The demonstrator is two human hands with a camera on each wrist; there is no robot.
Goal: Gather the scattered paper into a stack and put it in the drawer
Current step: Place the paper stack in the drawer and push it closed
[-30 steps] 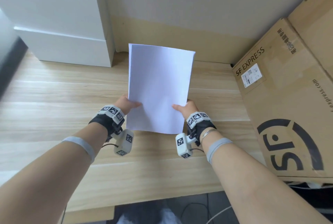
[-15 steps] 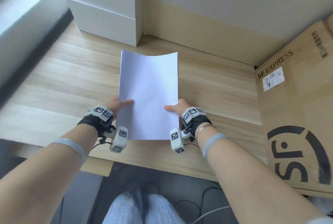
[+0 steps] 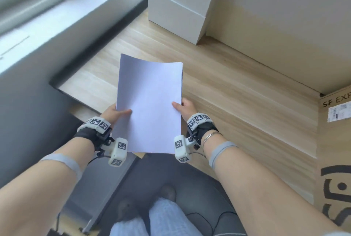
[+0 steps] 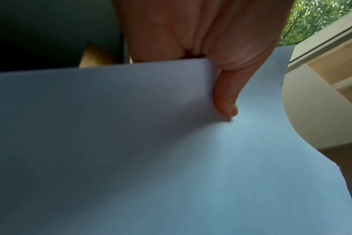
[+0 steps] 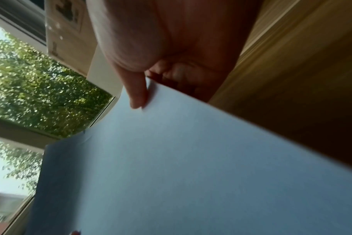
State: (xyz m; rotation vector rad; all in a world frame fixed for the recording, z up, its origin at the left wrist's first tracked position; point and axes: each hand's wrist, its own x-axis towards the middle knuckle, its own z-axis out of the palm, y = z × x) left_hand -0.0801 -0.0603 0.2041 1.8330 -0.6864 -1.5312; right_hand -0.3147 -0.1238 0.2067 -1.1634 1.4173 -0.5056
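Observation:
A stack of white paper (image 3: 150, 102) is held upright-tilted in the air above the near edge of the wooden desk (image 3: 237, 87). My left hand (image 3: 115, 112) pinches its left edge, thumb on top. My right hand (image 3: 182, 106) pinches the right edge the same way. The left wrist view shows the left thumb (image 4: 225, 101) pressed on the paper (image 4: 151, 159). In the right wrist view the right thumb (image 5: 137, 92) lies on the sheet (image 5: 191, 174), fingers curled beneath. No drawer front is plainly visible.
A white box unit (image 3: 180, 2) stands at the back of the desk. A large SF Express cardboard box (image 3: 338, 140) sits at the right. A grey windowsill (image 3: 47, 17) runs along the left. Below are my legs and the grey floor (image 3: 190, 188).
The paper stack has come back toward the desk's near edge, and the view has swung left and down, now showing the windowsill, floor and my legs. Both hands keep their hold.

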